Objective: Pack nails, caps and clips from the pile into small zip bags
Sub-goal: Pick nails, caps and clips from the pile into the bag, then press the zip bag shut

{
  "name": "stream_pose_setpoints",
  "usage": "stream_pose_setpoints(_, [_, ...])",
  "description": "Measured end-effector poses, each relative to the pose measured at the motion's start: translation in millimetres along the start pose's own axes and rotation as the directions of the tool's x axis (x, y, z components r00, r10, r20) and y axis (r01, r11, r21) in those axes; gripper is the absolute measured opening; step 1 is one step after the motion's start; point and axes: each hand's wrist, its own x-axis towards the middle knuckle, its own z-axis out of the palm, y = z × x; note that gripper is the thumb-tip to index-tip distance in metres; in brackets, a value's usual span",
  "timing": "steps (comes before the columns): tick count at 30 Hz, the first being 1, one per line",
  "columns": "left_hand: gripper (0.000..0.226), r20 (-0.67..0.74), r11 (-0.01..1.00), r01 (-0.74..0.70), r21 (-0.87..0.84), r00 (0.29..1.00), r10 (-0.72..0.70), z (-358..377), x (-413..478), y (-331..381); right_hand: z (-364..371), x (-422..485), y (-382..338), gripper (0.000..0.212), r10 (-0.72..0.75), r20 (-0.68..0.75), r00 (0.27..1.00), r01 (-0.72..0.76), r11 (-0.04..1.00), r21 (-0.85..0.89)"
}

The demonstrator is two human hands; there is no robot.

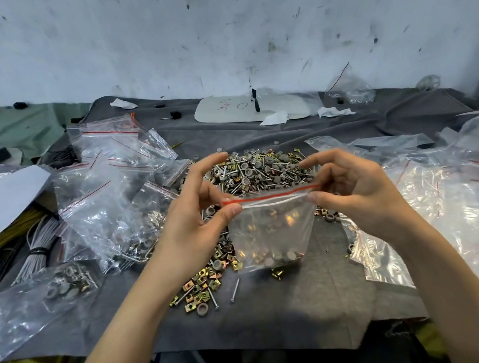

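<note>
Small zip bag [270, 228] held up above the grey cloth [314, 298], just nearer than the main pile [261, 170] of nails, caps and clips. Left hand [197, 213] pinches the bag's left top corner between thumb and forefinger; right hand [352, 189] pinches the right top corner likewise. The red-lined zip strip is stretched taut between them; cannot tell if it is sealed. Bag contents: grey caps [283, 258] settled at the bottom, gold clips higher up. Heap of clear bags [112, 172] to the left looks mostly empty. One filled bag [37, 303] at lower left holds caps and nails. More clear bags [443, 202] are heaped at right. Loose gold clips [202, 284] and a nail [235, 290] lie near the front. Bare cloth shows between the forearms up to its front edge. White board [253, 108] by the wall carries handwriting, not legible.
</note>
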Motion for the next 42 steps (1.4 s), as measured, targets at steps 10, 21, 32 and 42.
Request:
stream_pose_setpoints(10, [0.014,-0.006,0.992,0.091,0.092,0.996,-0.091,17,6,0,-2,-4,9,0.02,0.048,-0.071,0.996,-0.061,0.98,-0.189])
stream_pose_setpoints(21, [0.03,0.049,0.99,-0.093,0.105,0.995,0.088,18,4,2,3,-2,-5,0.023,-0.079,0.055,0.995,0.095,0.908,-0.408])
stream_pose_setpoints(32, [0.025,0.076,0.938,-0.223,0.266,0.975,0.21,27,7,8,39,1,-21,0.011,-0.272,0.143,0.952,0.305,0.77,-0.56])
stream_pose_setpoints(42, [0.019,0.075,0.915,-0.288,0.282,0.957,0.279,27,7,12,34,1,-21,0.012,-0.294,0.154,0.943,0.328,0.757,-0.564])
